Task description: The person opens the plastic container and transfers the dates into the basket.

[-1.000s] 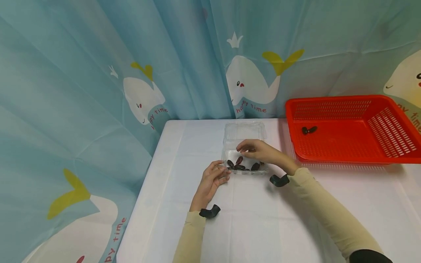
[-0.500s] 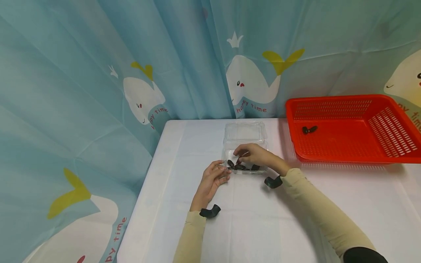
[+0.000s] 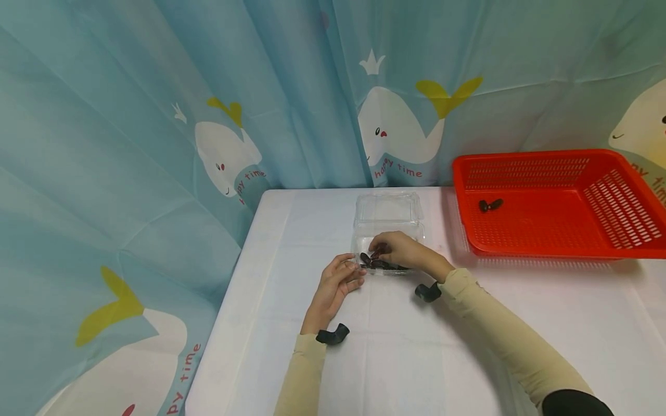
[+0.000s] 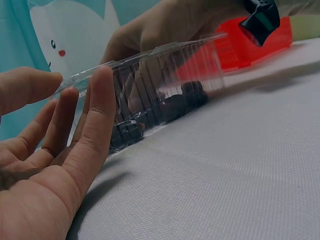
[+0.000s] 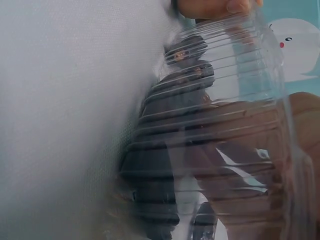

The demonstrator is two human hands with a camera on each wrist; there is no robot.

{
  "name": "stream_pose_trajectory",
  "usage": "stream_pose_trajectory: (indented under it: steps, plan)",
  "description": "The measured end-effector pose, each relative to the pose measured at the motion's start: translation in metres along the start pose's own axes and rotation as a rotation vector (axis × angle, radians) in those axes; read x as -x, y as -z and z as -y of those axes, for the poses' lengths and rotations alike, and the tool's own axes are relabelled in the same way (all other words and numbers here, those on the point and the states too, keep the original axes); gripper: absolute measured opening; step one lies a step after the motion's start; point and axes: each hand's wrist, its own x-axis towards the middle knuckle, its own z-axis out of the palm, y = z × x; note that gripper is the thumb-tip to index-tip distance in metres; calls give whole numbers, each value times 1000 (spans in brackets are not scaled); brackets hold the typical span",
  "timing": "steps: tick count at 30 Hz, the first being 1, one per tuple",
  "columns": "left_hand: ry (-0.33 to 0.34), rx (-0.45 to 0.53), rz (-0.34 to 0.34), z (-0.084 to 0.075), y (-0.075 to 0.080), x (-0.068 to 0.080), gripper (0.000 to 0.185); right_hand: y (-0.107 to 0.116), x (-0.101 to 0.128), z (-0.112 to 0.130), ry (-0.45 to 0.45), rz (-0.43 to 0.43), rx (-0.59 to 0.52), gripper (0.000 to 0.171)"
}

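Note:
A clear plastic clamshell box (image 3: 389, 199) stands open on the white table, its lid folded back. Several dark oval fruits (image 3: 382, 264) lie along its near side. My left hand (image 3: 338, 283) rests against the box's near left corner, and the left wrist view shows its straight fingers (image 4: 95, 125) touching the ribbed wall (image 4: 150, 90). My right hand (image 3: 403, 249) reaches down into the box, fingertips curled and pinching one dark fruit (image 3: 376, 253). In the right wrist view the fruits (image 5: 175, 100) and that hand's fingers (image 5: 240, 150) show blurred through the ribbed wall (image 5: 240, 65).
A red slotted basket (image 3: 619, 202) sits at the back right of the table, with a dark fruit (image 3: 489, 204) inside. A whale-print blue curtain (image 3: 156, 144) hangs close behind and to the left. The white cloth (image 3: 416, 358) spreads bare toward me.
My right hand has dropped from above the box rim down among the fruits and its fingers have closed on one. The left hand has stayed at the corner.

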Motion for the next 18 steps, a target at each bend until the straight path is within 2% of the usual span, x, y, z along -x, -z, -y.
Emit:
stream_pose_trajectory:
  steps: [18]
  plan:
    - [-3,11,0,-1,-1,1,41,-1,1,3,-19,4,33,12]
